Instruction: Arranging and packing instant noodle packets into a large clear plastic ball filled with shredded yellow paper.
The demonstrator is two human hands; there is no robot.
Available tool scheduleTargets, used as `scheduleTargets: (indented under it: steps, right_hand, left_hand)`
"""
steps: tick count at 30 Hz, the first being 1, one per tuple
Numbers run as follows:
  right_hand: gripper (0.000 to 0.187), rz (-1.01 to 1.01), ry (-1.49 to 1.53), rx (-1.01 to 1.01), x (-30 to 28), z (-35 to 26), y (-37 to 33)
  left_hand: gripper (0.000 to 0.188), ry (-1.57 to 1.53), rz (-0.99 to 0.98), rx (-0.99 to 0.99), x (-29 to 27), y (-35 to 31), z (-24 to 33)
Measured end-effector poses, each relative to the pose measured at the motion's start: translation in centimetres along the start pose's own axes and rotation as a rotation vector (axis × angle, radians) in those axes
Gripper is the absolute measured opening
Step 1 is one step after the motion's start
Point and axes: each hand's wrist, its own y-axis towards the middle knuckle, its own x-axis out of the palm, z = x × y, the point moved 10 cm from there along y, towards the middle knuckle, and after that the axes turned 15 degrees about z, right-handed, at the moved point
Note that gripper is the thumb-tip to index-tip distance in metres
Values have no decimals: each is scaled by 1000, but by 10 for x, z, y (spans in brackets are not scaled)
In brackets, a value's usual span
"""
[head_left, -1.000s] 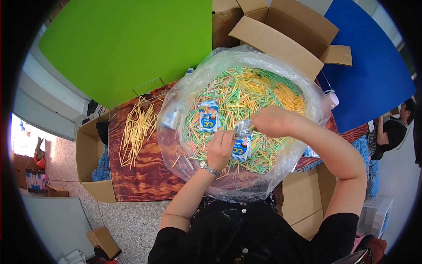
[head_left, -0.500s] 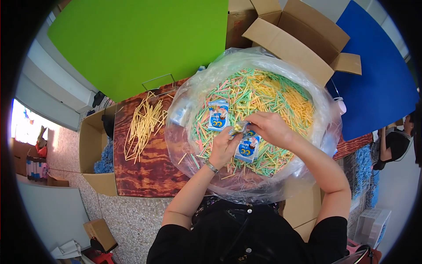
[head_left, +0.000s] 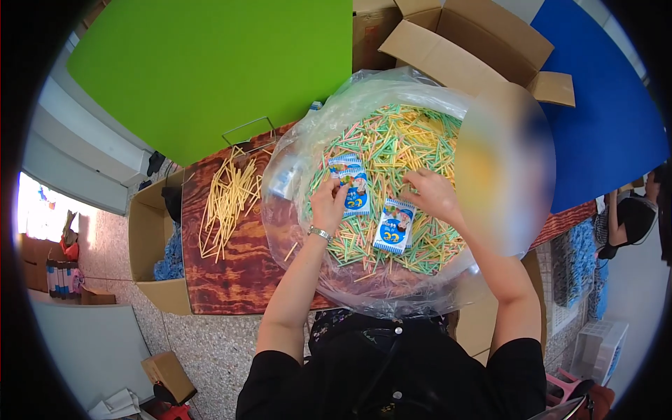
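Head: left hand (head_left: 326, 205) apparently on packet (head_left: 358, 196)

The bag (head_left: 290, 231) is showing as clear plastic film, glossy and crinkled. Inside it, toward nine and six o'clock, the packets (head_left: 395, 227) are shining with smooth, glossy film. The coloured sticks (head_left: 381, 147) are looking smooth, their material being hard to tell. At eight o'clock the table top (head_left: 238, 287) is displaying streaked wood grain under a faintly glossy finish. The wristwatch (head_left: 320, 232) is gleaming like metal. At one o'clock the carton (head_left: 441, 54) is presenting matt cardboard; at eleven, the green panel (head_left: 210, 70) is appearing smooth and matt. Toward six the shirt (head_left: 364, 371) is looking like matt cloth with glossy buttons (head_left: 398, 330), and at four the crate (head_left: 596, 350) is resembling pale plastic
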Motion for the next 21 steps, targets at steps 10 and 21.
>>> scheduleTargets:
  steps: [10, 21]
  right_hand:
    - [23, -203, -111, -8, 30, 11, -28]
    - [12, 108, -217, -431, -28, -33, -28]
  left_hand:
    - [26, 120, 158, 230, -13, -14, 37]
    - [24, 51, -2, 454, 14, -67, 117]
